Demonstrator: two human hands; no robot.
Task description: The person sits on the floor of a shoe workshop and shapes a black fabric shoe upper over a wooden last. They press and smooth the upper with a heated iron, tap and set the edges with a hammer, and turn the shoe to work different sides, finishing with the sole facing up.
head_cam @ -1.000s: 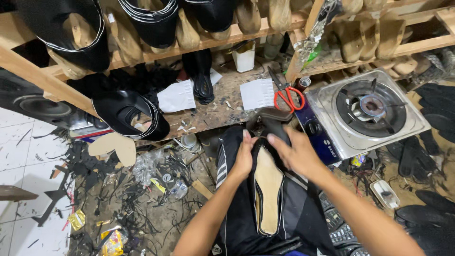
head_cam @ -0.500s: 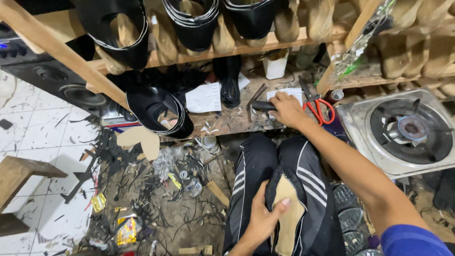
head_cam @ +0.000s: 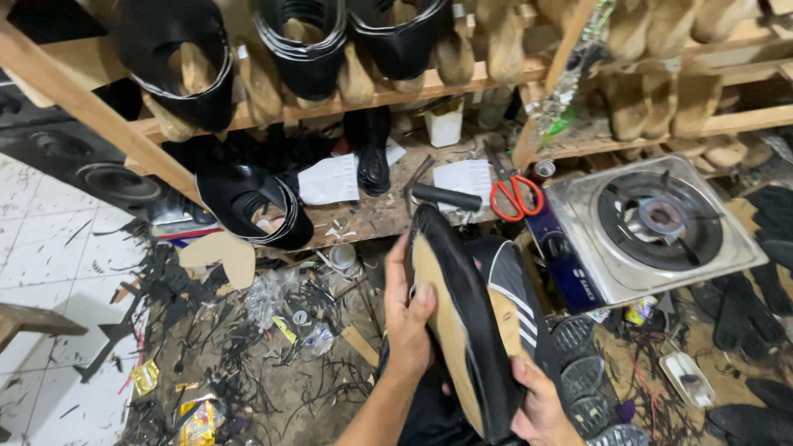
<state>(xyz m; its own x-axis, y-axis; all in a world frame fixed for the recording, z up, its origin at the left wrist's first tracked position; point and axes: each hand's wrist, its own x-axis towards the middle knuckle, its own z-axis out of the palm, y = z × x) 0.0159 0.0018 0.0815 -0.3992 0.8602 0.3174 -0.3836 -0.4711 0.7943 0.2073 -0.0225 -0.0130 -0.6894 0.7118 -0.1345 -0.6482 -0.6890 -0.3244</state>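
right hand (head_cam: pixel 541 405) half hidden behind the shoe upper (head_cam: pixel 462 322).

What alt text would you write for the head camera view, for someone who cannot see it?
Two bare hands, the left hand and right hand, hold a black shoe upper with a tan insole tilted on edge over the person's lap. Ahead, a cluttered wooden workbench holds red-handled scissors, beside a steel single-burner gas stove.

We see even, fairly bright light from above, soft shadows under the shelf (head_cam: pixel 347 103), mild glare on the steel stove (head_cam: pixel 652 231) right of our fingers (head_cam: pixel 420 299), edges bowed, slight blur.
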